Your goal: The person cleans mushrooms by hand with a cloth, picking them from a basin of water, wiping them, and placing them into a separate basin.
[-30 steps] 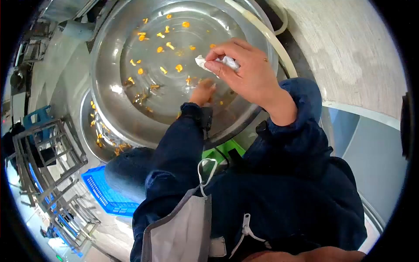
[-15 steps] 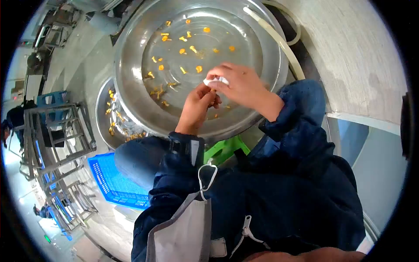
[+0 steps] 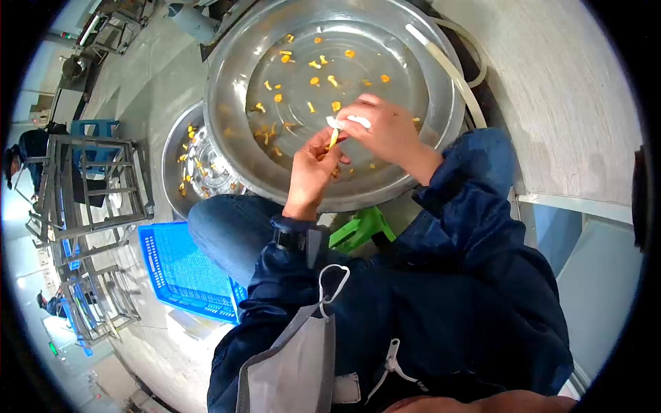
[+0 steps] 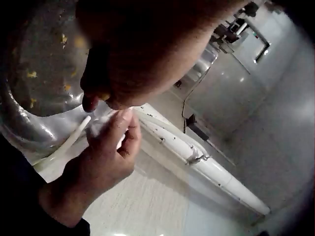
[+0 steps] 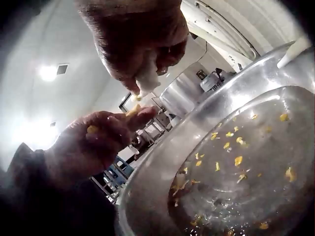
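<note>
Over the near part of a large metal basin (image 3: 231,148), my left hand (image 3: 310,172) pinches a small yellow-orange mushroom (image 3: 334,138) that stands up from its fingertips. My right hand (image 3: 389,134) grips a crumpled white cloth or tissue (image 3: 358,122), its end against the top of the mushroom. In the right wrist view the white piece (image 5: 147,78) hangs from the right fingers just above the left hand (image 5: 88,147). Many small yellow mushrooms (image 3: 336,106) lie in the basin's water.
A smaller metal bowl (image 3: 172,155) with mushroom pieces stands at the left. Below it is a blue basket (image 3: 186,272). A green stool (image 3: 361,228) is under the basin's near edge. A pale hose (image 3: 447,65) crosses the right rim; metal racks (image 3: 89,186) stand far left.
My left hand has come up out of the basin with a mushroom in its fingers, and my right hand has brought the white piece down to it. The head view has shifted.
</note>
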Motion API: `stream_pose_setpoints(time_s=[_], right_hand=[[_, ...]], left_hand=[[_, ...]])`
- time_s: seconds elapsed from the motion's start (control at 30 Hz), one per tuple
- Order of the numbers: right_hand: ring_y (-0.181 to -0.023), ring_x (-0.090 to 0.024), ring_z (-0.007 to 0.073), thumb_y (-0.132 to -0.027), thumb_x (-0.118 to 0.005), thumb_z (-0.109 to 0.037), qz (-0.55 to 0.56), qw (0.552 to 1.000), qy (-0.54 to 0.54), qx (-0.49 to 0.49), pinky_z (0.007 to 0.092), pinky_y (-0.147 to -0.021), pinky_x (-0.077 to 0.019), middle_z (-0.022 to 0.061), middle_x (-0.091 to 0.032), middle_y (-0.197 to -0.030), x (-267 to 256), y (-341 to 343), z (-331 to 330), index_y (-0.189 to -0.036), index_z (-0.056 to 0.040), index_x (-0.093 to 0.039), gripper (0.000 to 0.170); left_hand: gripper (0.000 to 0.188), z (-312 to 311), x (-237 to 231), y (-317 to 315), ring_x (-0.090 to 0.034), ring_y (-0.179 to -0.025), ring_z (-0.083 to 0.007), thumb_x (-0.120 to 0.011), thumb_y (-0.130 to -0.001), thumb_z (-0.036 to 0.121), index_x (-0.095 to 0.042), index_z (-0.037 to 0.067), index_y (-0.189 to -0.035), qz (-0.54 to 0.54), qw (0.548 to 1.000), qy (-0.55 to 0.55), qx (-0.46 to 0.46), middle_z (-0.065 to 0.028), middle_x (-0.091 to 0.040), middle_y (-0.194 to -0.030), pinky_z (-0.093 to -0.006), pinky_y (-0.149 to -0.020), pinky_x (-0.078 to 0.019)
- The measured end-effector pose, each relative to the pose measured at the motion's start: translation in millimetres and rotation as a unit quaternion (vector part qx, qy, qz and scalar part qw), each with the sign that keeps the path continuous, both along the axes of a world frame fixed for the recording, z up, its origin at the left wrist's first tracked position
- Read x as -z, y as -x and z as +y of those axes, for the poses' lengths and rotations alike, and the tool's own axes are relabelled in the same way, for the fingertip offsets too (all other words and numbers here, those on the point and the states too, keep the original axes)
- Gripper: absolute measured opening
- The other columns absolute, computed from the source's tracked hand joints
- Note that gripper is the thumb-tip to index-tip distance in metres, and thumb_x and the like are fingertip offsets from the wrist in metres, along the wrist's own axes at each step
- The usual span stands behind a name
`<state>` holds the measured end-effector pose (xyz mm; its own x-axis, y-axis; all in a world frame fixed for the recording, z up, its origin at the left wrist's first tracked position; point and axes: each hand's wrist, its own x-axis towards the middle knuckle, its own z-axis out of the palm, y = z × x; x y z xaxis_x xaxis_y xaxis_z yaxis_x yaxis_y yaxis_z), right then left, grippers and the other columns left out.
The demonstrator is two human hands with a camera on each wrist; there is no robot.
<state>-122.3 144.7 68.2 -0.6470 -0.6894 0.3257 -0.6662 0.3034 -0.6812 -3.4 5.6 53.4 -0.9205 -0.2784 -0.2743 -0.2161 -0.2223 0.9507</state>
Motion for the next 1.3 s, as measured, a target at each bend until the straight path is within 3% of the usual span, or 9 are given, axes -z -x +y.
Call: stream_pose_setpoints(time_s=[0.27,0.37,0.5,0.6,0.8,0.9,1.07,1.2,1.3], right_hand=[[-0.08,-0.066,0.0213,-0.089,-0.06,-0.032,0.102,0.995,0.004,0.0,0.0371,-0.064,-0.0536,-0.001,-0.065,-0.083,-1.8,6.1,-0.5,-0.093,-0.0216,-0.073,0.017],[-0.08,-0.066,0.0212,-0.087,-0.063,-0.028,0.059,0.996,-0.007,-0.069,0.0367,-0.065,-0.0535,-0.0005,-0.065,-0.085,0.6,-6.0,0.0,-0.092,-0.0199,-0.073,0.013],[-0.081,-0.066,0.0241,-0.087,-0.065,-0.027,0.043,0.996,-0.014,0.07,0.0365,-0.068,-0.053,0.0022,-0.064,-0.086,1.0,16.0,-5.1,-0.094,-0.019,-0.072,0.013],[-0.081,-0.065,0.0273,-0.088,-0.066,-0.031,-0.068,0.995,-0.026,0.066,0.0377,-0.07,-0.0515,0.0058,-0.065,-0.087,-8.1,17.0,-1.8,-0.094,-0.0174,-0.073,0.017],[-0.079,-0.065,0.0261,-0.088,-0.065,-0.037,-0.084,0.995,-0.028,-0.055,0.0378,-0.07,-0.051,0.0053,-0.065,-0.087,0.0,-3.6,-8.6,-0.094,-0.0164,-0.072,0.023],[-0.076,-0.065,0.0255,-0.088,-0.065,-0.037,-0.046,0.996,-0.025,0.072,0.0368,-0.067,-0.0514,0.0042,-0.064,-0.086,5.0,8.7,-8.5,-0.094,-0.0161,-0.071,0.023],[-0.076,-0.066,0.0258,-0.088,-0.064,-0.032,0.008,0.998,-0.021,-0.053,0.0369,-0.066,-0.0527,0.005,-0.065,-0.089,3.6,-2.5,-9.7,-0.091,-0.015,-0.07,0.018],[-0.08,-0.066,0.028,-0.088,-0.063,-0.031,-0.04,0.996,-0.031,0.08,0.0389,-0.068,-0.0528,0.0058,-0.065,-0.093,-0.3,15.6,-5.7,-0.092,-0.017,-0.069,0.016],[-0.082,-0.067,0.028,-0.088,-0.063,-0.028,-0.036,0.999,-0.028,-0.025,0.0393,-0.068,-0.053,0.006,-0.066,-0.096,-4.2,2.7,-10.3,-0.093,-0.0153,-0.069,0.015]], left_hand=[[0.028,4.8,-1.9,4.4,-0.063,-0.076,-0.0086,-0.058,-0.093,0.005,-0.059,0.002,-0.121,-0.024,0.999,0.018,-0.018,-0.0016,-0.066,-0.094,-0.02,-0.057,-0.0437],[0.029,-0.5,8.3,4.7,-0.062,-0.075,-0.0087,-0.058,-0.094,0.005,-0.058,0.002,-0.123,-0.022,1.0,0.015,-0.011,-0.0028,-0.067,-0.103,-0.0202,-0.057,-0.0434],[0.028,-2.6,8.9,3.4,-0.061,-0.076,-0.0083,-0.059,-0.096,0.009,-0.059,0.003,-0.123,-0.011,0.999,-0.041,-0.021,-0.0059,-0.067,-0.115,-0.0197,-0.057,-0.0428],[0.031,-7.1,7.5,3.7,-0.061,-0.078,-0.0077,-0.062,-0.098,0.019,-0.059,0.005,-0.126,-0.008,0.99,-0.139,-0.037,-0.006,-0.067,-0.116,-0.0187,-0.055,-0.0414],[0.033,-5.8,17.8,4.6,-0.064,-0.081,-0.0074,-0.06,-0.097,0.009,-0.057,0.004,-0.129,0.02,0.996,-0.021,-0.08,-0.0023,-0.071,-0.102,-0.0192,-0.054,-0.0453],[0.041,-2.0,13.6,7.2,-0.065,-0.081,-0.0077,-0.063,-0.094,0.004,-0.052,0.003,-0.133,0.017,0.994,0.023,-0.104,-0.0043,-0.071,-0.104,-0.0193,-0.054,-0.0471],[0.048,0.4,9.8,9.6,-0.066,-0.081,-0.0084,-0.062,-0.093,0.001,-0.047,0.004,-0.138,-0.002,0.991,0.082,-0.108,-0.0062,-0.071,-0.105,-0.0195,-0.057,-0.0488],[0.053,2.9,8.4,9.7,-0.065,-0.081,-0.0078,-0.063,-0.091,-0.001,-0.045,0.006,-0.14,0.009,0.982,0.153,-0.114,-0.0064,-0.072,-0.103,-0.0194,-0.059,-0.0497],[0.055,3.4,5.4,10.3,-0.068,-0.083,-0.0122,-0.065,-0.088,0.0,-0.046,0.009,-0.139,-0.005,0.963,0.243,-0.119,-0.0077,-0.073,-0.103,-0.0248,-0.069,-0.0519]])
